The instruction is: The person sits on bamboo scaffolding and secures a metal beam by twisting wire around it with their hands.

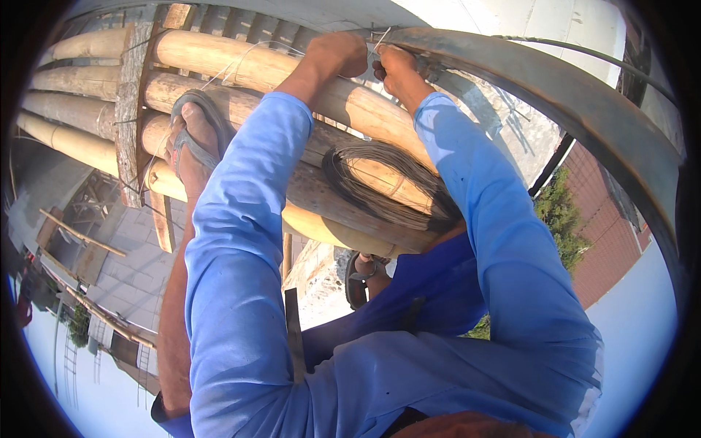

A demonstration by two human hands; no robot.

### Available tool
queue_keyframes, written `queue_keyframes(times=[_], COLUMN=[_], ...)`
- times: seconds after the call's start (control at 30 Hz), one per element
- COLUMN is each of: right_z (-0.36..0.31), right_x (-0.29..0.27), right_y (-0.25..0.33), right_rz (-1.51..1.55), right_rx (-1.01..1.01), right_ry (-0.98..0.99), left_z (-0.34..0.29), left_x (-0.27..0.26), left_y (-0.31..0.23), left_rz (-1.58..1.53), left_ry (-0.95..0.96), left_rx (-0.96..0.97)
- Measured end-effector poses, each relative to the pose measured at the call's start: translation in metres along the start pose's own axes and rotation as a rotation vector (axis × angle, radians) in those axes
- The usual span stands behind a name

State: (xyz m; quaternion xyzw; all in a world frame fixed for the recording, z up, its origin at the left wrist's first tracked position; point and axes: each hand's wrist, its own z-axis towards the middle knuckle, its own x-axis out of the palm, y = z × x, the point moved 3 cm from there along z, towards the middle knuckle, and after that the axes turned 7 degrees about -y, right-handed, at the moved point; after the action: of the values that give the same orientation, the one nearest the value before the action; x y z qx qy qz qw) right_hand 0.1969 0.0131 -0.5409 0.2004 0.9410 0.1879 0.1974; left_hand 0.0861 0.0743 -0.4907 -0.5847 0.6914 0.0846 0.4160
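Both my hands are raised at the far end of a dark curved beam (533, 77), close together. My right hand (400, 71) is closed in a pinch on a thin pale wire (380, 41) that stands up by the beam's end. Beside it on the left, my left hand (337, 57) is curled into a fist; what lies inside its fingers is hidden. A thin pale strand (255, 48) runs loosely over the poles toward that fist. Below my hands, a coil of dark wire (350, 164) rests on the bamboo poles (219, 58).
An upright wooden board (133, 109) crosses the poles at the left. My sandalled foot (196, 135) stands on the poles; my other foot (371, 274) shows lower down. Beneath the left end lie paving and timber far below. A red-brown roof (599, 226) and greenery are at the right.
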Motion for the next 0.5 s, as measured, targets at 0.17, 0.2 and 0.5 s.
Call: queue_keyframes(times=[0.17,0.2,0.5], right_z=[0.026,0.027,0.007], right_x=[0.008,0.009,0.0], right_y=[-0.008,-0.008,0.002], right_rz=[0.276,0.268,-0.025], right_rx=[0.152,0.152,0.117], right_ry=[0.032,0.071,0.248], left_z=[0.019,0.024,0.021], left_x=[0.024,0.03,0.005], left_y=[-0.001,0.0,0.024], left_rz=[0.088,0.127,-0.107], left_ry=[0.133,0.171,0.192], left_rx=[0.152,0.184,0.256])
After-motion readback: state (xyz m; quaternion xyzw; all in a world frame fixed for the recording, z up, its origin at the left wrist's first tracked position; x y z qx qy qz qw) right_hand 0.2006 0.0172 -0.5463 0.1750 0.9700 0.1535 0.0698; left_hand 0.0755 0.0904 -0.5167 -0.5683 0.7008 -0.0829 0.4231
